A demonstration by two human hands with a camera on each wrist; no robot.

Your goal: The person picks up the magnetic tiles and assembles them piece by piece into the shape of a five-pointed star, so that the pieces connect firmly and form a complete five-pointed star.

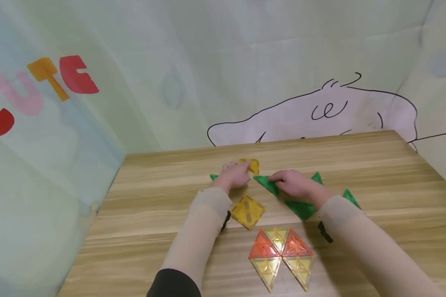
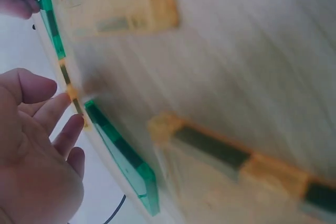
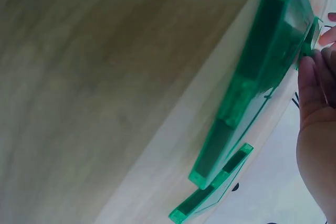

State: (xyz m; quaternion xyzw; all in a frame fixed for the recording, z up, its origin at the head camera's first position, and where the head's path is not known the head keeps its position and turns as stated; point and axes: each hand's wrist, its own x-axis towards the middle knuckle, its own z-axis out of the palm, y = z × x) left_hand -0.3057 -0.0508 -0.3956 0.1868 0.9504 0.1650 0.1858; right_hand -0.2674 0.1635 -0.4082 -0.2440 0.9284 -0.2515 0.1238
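My left hand (image 1: 236, 175) reaches to the back of the table, a fingertip touching an amber square magnetic tile (image 1: 255, 166) that lies flat. In the left wrist view its fingers (image 2: 62, 129) are loosely bent, and a green tile (image 2: 123, 158) lies close by. My right hand (image 1: 292, 183) pinches the edge of a green triangular magnetic tile (image 1: 266, 184) just right of the left hand. Another amber square tile (image 1: 248, 212) sits nearer, turned like a diamond. Part of the green tile (image 1: 214, 177) beyond my left hand is hidden by that hand.
More green triangular tiles (image 1: 302, 209) lie under and beside my right forearm, one (image 1: 351, 198) farther right. In front, red triangles (image 1: 264, 245) and pale yellow triangles (image 1: 266, 268) join in a flat pattern. A printed curtain (image 1: 171, 74) hangs behind the wooden table (image 1: 152, 231).
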